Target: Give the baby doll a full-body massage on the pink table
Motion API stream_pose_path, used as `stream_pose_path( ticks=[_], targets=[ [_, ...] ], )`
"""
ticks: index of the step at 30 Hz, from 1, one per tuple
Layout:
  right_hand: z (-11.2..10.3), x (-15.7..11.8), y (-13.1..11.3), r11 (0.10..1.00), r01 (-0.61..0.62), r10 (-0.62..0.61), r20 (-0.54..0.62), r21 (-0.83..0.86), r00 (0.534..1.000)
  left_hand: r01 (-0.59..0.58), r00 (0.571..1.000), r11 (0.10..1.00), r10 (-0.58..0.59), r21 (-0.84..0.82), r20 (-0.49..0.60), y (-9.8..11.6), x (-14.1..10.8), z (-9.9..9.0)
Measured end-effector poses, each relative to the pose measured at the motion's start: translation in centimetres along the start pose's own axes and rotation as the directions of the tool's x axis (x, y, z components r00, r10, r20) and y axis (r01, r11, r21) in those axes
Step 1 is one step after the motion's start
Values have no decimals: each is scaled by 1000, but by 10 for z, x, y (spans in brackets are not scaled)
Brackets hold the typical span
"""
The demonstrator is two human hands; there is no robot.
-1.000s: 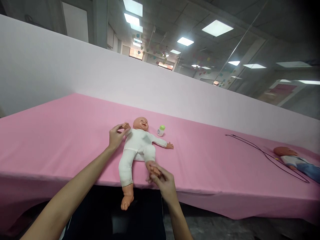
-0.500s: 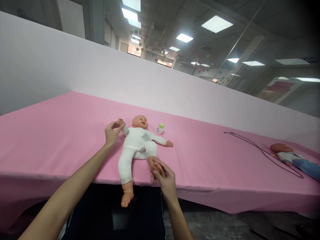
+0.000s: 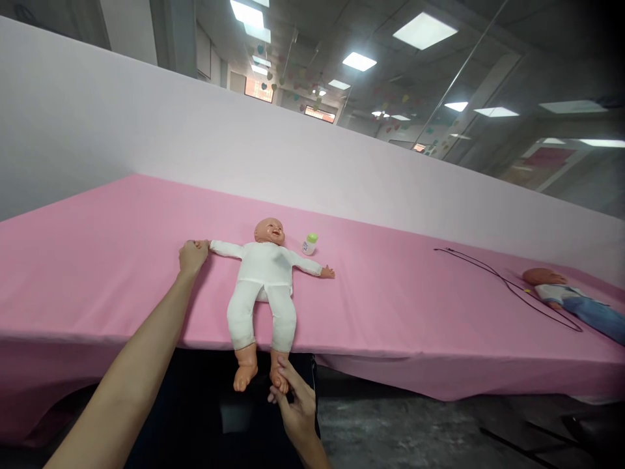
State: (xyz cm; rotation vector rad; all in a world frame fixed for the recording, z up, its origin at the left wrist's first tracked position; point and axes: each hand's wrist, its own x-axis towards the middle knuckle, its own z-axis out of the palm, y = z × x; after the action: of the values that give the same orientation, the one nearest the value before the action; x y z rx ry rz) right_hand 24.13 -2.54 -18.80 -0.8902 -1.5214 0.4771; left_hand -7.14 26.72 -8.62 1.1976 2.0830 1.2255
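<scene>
Pink cloth covers the table (image 3: 97, 260), and the baby doll (image 3: 266, 273) in its white suit lies face up at the near edge, its feet hanging over. The left hand (image 3: 193, 256) is closed around the doll's outstretched hand, while the right hand (image 3: 293, 407) pinches one foot between fingers and thumb. To straighten the doll well, I judge both pulls should be gentle and even, keeping the small bottle (image 3: 308, 243) beside its head undisturbed.
</scene>
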Motion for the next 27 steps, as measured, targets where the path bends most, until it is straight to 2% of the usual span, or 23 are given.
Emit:
stream_pose_path(
  ticks=[3,5,7,8,9,11,13,14,16,18,20,21,23,27],
  targets=[
    [-22,6,-17,966,175,-155,113,-191,981,35,996,997,-40,65,82,-2,5,-7],
    [-40,16,-28,957,196,-176,109,-213,978,39,996,989,-50,143,73,-1,8,-13],
    [-55,36,-34,974,75,-74,16,-214,997,36,999,970,-43,242,22,5,10,-18],
    [-61,51,-35,981,-40,31,-52,-189,998,23,1000,959,-20,282,-13,10,10,-19],
    [-66,69,-34,972,-188,175,-98,-138,980,-4,999,953,18,303,-45,17,10,-18],
    [-70,111,-28,889,-452,458,-116,78,881,-115,987,959,140,261,-79,37,7,-9],
    [-69,153,-17,733,-615,643,1,291,766,-252,965,964,257,87,-48,60,3,10],
    [-67,172,-10,650,-667,697,65,364,714,-297,955,954,297,-38,-9,71,0,22],
    [-58,202,4,482,-751,766,200,452,611,-304,940,915,334,-264,73,90,-6,49],
    [-47,221,19,351,-807,792,310,474,526,-270,933,896,334,-353,133,101,-12,74],
    [-34,234,32,273,-838,783,397,473,479,-232,935,908,308,-349,179,105,-17,93],
    [-28,239,38,256,-841,770,426,476,475,-210,936,920,287,-331,203,105,-18,100],
    [-16,248,47,255,-829,742,449,499,498,-169,936,950,238,-262,259,104,-21,109],
    [7,268,54,320,-798,716,422,511,557,-169,919,984,181,-64,352,103,-23,114]
  ],
)
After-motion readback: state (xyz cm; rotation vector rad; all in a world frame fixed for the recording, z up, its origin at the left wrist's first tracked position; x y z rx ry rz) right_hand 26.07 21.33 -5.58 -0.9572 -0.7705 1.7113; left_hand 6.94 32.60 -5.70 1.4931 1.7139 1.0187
